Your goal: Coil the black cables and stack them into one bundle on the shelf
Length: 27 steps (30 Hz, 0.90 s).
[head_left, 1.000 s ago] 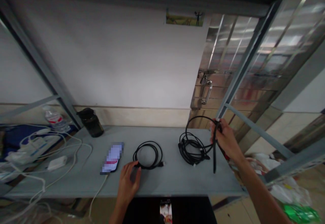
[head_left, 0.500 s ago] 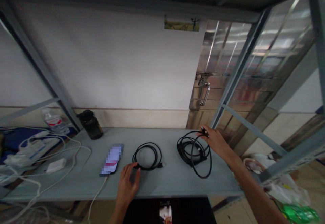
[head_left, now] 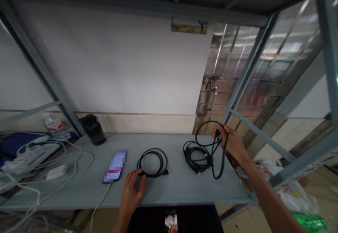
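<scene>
My right hand (head_left: pixel 233 144) is raised over the right end of the grey table (head_left: pixel 79 187) and grips a loop of a thick black cable (head_left: pixel 198 154). Most of that cable lies in a loose bundle on the table, while one loop hangs down from my fingers. My left hand (head_left: pixel 131 191) rests flat near the front edge, its fingertips touching a small coiled black cable (head_left: pixel 152 162). A phone (head_left: pixel 115 166) with a lit screen lies just left of the small coil, a white cord running from it over the front edge.
A dark jar (head_left: pixel 92 129) stands at the back of the table. At the left are a white charger (head_left: pixel 55 172), a power strip with white cords (head_left: pixel 29 154) and a plastic bottle (head_left: pixel 53 125). A metal door (head_left: pixel 237 85) and slanted frame bars stand at the right.
My right hand lowered the thick cable's loop onto the table, then lifted a loop of it again. My left hand stayed on the small coil.
</scene>
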Tool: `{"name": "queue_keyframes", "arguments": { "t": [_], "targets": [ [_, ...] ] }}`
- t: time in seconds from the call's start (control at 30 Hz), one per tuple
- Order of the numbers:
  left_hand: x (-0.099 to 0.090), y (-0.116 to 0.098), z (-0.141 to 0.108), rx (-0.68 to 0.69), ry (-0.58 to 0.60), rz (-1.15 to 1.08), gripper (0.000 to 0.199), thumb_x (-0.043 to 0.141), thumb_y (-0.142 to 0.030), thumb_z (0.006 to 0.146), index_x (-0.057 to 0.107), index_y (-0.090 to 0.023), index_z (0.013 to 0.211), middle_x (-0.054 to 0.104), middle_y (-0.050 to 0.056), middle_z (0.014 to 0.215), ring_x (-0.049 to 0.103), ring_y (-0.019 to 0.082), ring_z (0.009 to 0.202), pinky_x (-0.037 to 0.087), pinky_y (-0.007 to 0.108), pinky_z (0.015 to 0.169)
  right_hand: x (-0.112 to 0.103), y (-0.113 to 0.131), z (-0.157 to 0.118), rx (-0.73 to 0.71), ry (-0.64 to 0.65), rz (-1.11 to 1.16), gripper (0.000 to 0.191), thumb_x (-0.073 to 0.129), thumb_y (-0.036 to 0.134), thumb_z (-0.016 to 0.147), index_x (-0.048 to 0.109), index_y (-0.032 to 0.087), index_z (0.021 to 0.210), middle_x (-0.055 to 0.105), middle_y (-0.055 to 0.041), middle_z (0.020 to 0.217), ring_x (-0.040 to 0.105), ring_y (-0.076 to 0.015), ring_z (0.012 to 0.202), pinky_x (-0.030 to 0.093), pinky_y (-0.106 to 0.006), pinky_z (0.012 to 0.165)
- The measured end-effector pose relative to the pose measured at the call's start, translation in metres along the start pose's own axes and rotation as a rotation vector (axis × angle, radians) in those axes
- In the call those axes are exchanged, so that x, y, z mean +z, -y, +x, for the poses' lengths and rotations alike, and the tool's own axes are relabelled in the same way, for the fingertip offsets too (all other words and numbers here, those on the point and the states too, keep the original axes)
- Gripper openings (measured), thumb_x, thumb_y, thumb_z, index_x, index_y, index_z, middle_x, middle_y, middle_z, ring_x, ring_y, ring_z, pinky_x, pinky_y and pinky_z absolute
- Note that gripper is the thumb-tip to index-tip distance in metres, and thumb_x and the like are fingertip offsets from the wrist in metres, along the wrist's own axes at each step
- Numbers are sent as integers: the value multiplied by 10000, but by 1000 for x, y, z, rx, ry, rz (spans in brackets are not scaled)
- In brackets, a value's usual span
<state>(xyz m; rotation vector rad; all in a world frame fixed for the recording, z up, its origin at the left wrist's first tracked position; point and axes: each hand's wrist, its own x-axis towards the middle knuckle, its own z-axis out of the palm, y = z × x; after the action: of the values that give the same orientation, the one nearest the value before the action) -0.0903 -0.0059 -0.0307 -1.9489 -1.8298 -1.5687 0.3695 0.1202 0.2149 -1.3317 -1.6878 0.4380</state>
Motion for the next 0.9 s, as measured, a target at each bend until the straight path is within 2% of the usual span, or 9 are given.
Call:
{"name": "queue_keyframes", "arguments": {
  "t": [0.07,0.13,0.3,0.4,0.5,0.67,0.77,0.83,0.9],
  "targets": [
    [0,1,0,-5,1,2,283,666,-463,1064,735,-248,1235,777,122,1190,748,334,1130,627,554,1016,-5,6,1,53,-57,88,634,601,795,994,777,199,1120,832,-147,1061,782,-267,740,625,-322,537],
    [1,2,-1,-7,-1,4,284,668,-463,1063,735,-244,1232,775,126,1193,745,336,1135,623,558,1024,-8,11,2,67,-91,162,676,667,837,930,773,195,1111,829,-157,1076,784,-285,761,634,-334,512],
    [2,2,-1,16,-10,-3,279,667,-453,1067,728,-247,1245,774,118,1192,743,327,1123,619,555,1019,-11,16,2,169,-69,348,719,729,865,856,747,214,1161,807,-163,1196,805,-325,861,675,-388,518],
    [2,0,0,20,-10,0,284,662,-458,1070,726,-246,1247,773,117,1190,744,327,1121,621,551,1014,-13,19,1,204,-82,374,674,735,847,867,754,221,1114,809,-149,1129,801,-317,846,687,-394,535],
    [2,0,0,21,-10,3,283,660,-454,1072,723,-248,1255,771,120,1199,739,330,1135,615,560,1026,-16,25,0,177,-140,350,603,696,802,938,764,219,1079,807,-141,1103,796,-294,840,699,-379,576],
    [0,1,0,-1,-18,-13,261,672,-440,1066,727,-249,1234,770,118,1197,736,329,1132,616,555,1018,-20,26,5,169,-211,466,601,733,798,916,735,229,1110,803,-141,1133,795,-328,930,659,-353,507],
    [3,-15,2,-26,-27,-52,259,672,-445,1066,734,-252,1228,767,123,1198,729,335,1143,610,563,1033,-18,23,8,156,-167,513,535,715,763,955,734,248,1101,802,-132,1151,791,-330,979,672,-364,549],
    [14,-39,8,-52,-8,-111,267,654,-440,1077,732,-258,1258,759,131,1236,718,343,1191,598,575,1067,-15,22,8,144,-146,497,521,677,758,985,731,249,1078,803,-136,1137,791,-327,984,679,-371,573],
    [35,-71,19,-59,47,-212,297,634,-433,1090,721,-264,1318,741,143,1317,698,350,1270,576,584,1117,-10,21,6,147,-122,482,537,644,771,999,727,244,1068,800,-143,1129,789,-322,983,686,-375,591]
  ]
}}
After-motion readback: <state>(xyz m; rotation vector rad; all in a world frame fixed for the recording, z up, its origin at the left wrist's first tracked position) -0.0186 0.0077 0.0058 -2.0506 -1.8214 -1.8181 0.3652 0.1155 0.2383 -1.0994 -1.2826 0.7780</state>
